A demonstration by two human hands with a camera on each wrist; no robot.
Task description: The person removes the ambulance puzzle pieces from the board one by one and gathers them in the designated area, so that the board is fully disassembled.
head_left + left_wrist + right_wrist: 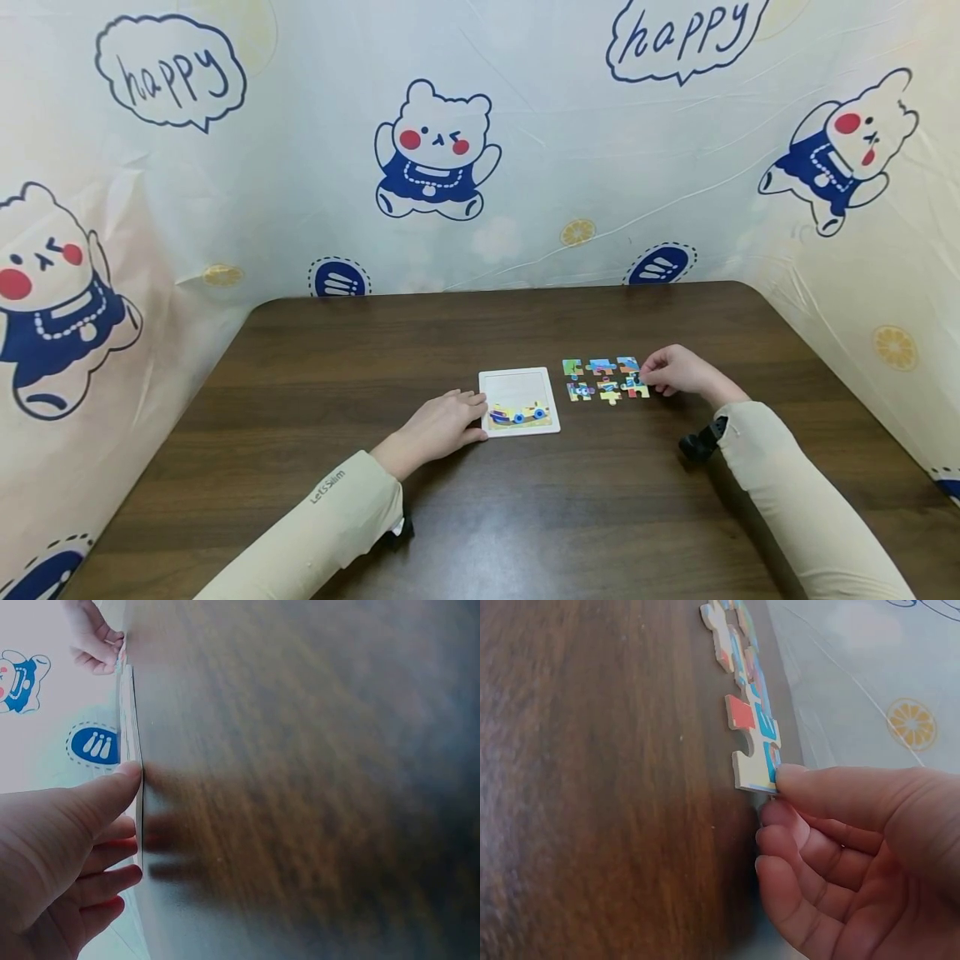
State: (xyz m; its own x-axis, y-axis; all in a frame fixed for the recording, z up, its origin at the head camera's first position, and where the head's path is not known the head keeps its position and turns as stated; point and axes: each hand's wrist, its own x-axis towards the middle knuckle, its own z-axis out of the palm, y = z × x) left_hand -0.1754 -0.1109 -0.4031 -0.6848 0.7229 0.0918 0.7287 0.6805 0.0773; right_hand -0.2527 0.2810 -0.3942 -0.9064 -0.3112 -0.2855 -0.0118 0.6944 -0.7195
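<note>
My left hand [442, 421] rests against the left edge of a white puzzle tray [517, 381], fingers fairly straight. In the left wrist view its thumb and fingertips touch the thin edge of the tray [135, 742]. Along the bottom of the tray lies a joined strip of puzzle [517, 415] with a yellow and blue vehicle. My right hand [678, 372] is at the right end of two rows of loose jigsaw pieces. Between thumb and forefinger it pinches the edge of a jigsaw piece [754, 769] with red and blue print. The forefinger's tip is partly hidden behind the piece.
Several other colourful jigsaw pieces [601, 367] lie right of the tray, close together. Both stand on a brown wooden table [375, 350]. A pale curtain [525, 167] printed with bears hangs behind the table's far edge and along its sides.
</note>
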